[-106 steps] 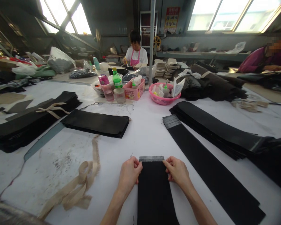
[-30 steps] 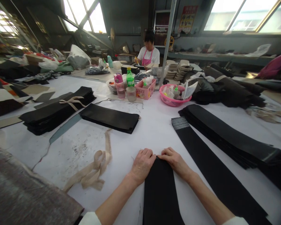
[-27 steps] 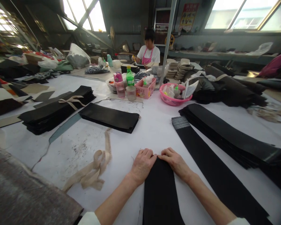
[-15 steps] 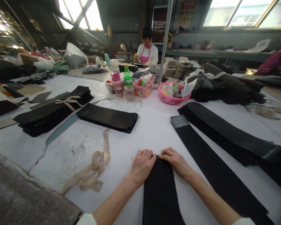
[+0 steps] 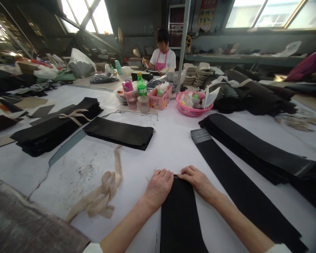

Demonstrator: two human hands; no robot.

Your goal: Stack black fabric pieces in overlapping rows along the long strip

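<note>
Bending over the far end of the black strip (image 5: 180, 218), both bare hands work close together at its edge, with only a narrow gap between them. The left hand (image 5: 158, 186) is closed on the far left corner, its fingers curled over; the right hand (image 5: 197, 180) pinches the far edge between thumb and fingers, just right of the middle. The strip lies flat on the white tabletop (image 5: 168, 154) and runs from the hands toward the near edge of view.

To the right, a second strip (image 5: 239, 179) lies slantwise, its far end marked with a pale grey band (image 5: 201, 135). Beyond it is a long black stack (image 5: 255, 140), its layers slightly fanned along the near side. To the left sit a short black stack (image 5: 119, 131) and a bundle (image 5: 55, 128) bound by a beige tie (image 5: 75, 115) — the two lie near each other. A loose beige ribbon (image 5: 102, 196) curls across the table nearer the left forearm.

Farther off stand a green bottle (image 5: 141, 86), a glass jar (image 5: 143, 104), a pink box (image 5: 161, 98) and a pink basin (image 5: 193, 111) — all before a person in a pink apron (image 5: 162, 61), seated or standing, I cannot tell which.
</note>
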